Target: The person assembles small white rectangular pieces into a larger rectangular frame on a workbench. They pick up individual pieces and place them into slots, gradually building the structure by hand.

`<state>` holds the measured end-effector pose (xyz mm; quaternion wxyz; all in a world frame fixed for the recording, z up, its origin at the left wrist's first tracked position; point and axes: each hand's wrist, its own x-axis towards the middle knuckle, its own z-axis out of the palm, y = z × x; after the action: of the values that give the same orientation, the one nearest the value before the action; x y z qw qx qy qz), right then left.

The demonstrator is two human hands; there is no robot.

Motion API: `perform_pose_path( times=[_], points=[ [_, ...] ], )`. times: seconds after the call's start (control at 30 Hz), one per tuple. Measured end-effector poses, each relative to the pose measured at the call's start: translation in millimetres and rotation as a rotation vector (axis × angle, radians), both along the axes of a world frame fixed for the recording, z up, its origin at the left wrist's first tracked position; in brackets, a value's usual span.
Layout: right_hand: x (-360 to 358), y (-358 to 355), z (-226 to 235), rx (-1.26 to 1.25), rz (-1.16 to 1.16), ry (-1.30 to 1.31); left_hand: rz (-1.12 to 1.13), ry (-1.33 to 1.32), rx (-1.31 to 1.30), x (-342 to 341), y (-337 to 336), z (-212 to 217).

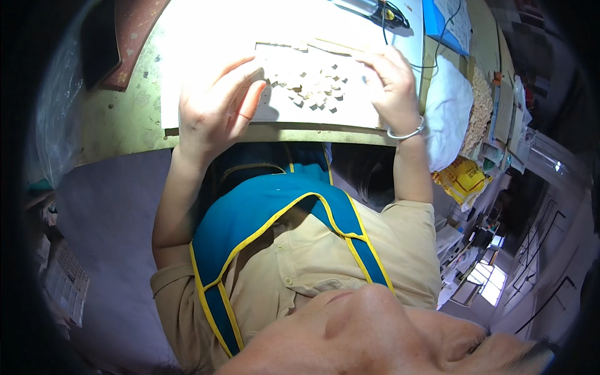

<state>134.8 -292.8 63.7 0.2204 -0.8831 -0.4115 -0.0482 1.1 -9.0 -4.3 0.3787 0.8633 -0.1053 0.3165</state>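
Small pale blocky pieces [315,87] lie scattered in a loose cluster on a white board [281,115] under strong light. My left hand [215,103] hovers at the cluster's left side, thumb and fingers apart, with nothing visible between them. On the other side, my right hand [395,84] has its fingers stretched inward, thumb apart from them. Its fingertips are close to the end of a thin yellowish strip [337,45] beyond the pieces; glare hides whether they touch. A short row of pale pieces [281,45] stands at the strip's left.
A black-handled tool with a cord [390,14] lies at the far right, near a blue folder [447,25]. White plastic bags [447,112] and a heap of small tan pieces [480,106] are on the right. A reddish-brown panel [134,44] stands at far left. The table edge [300,135] is in front of me.
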Motion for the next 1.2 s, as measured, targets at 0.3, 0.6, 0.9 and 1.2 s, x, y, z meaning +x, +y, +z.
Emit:
perform_pose_path(
  times=[0.3, 0.6, 0.9, 1.2],
  points=[
    [-6, -4, -21, 0.061, 0.034, -0.101, -0.131, 0.276, 0.123, -2, -2, 26],
    [-15, -7, -28, 0.063, 0.024, -0.020, -0.288, 0.289, 0.275, 28, -29, 30],
    [-14, 1, -42, 0.059, 0.036, -0.042, -0.299, 0.209, 0.464, 45, -47, 36],
    [-14, 4, -42, 0.021, 0.001, -0.058, -0.238, 0.238, 0.576, 41, -45, 31]
  ],
)
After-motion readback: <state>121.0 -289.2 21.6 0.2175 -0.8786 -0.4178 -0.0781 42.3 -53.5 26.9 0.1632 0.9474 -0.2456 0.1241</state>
